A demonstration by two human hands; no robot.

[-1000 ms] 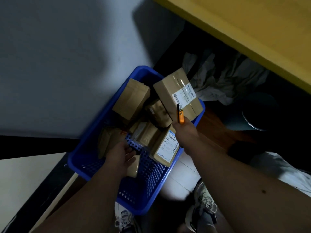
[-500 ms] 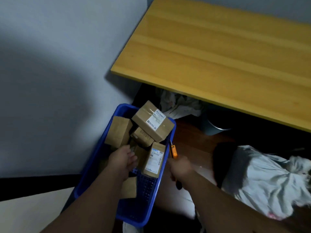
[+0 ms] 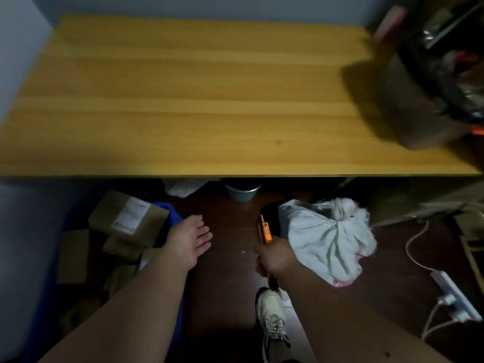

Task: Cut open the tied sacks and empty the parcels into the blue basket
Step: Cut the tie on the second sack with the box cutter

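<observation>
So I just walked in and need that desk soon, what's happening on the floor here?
A person is unpacking parcels. Their right hand grips an orange utility knife beside a tied white sack on the dark floor, not yet cut. The left hand is open and empty, next to the blue plastic basket already holding brown cardboard boxes.

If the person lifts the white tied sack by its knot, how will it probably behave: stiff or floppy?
Probably floppy: the white sack is wrinkled cloth-like material slumped on the floor, so it should sag below the knot. Its bulging sides suggest contents inside that may shift. The right hand holds the orange cutter, leaving only the open left hand free.
</observation>
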